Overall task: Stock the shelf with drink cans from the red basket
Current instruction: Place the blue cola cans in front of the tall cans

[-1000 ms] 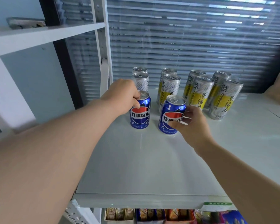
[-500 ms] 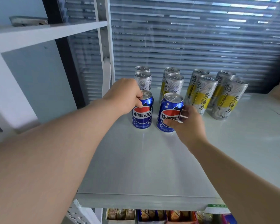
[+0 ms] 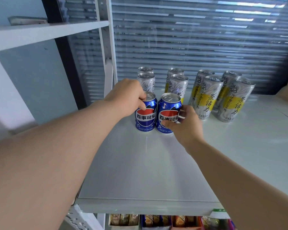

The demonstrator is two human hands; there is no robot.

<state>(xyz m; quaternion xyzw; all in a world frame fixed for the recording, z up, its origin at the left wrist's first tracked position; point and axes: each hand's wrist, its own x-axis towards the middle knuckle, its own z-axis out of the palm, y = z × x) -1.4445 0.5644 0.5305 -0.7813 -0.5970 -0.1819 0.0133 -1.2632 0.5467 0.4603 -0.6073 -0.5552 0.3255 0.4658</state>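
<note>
We are gripping two upright cans on the shelf (image 3: 148,166), just in front of the tall tea cans (image 3: 204,98). Our left hand (image 3: 128,98) is curling its fingers (image 3: 142,106) round the left Pepsi can (image 3: 145,118) from its left. Our right hand (image 3: 185,127) is clasping the right Pepsi can (image 3: 168,113) from its right. The cans are almost touching, so we judge each hand should draw outward when it lets go.

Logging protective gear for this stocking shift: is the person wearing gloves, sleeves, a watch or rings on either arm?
No. The left hand and right hand are ungloved, with no rings visible. The left forearm and right forearm are bare to the frame edge: no sleeves, watch, wristband or markings show.
</note>
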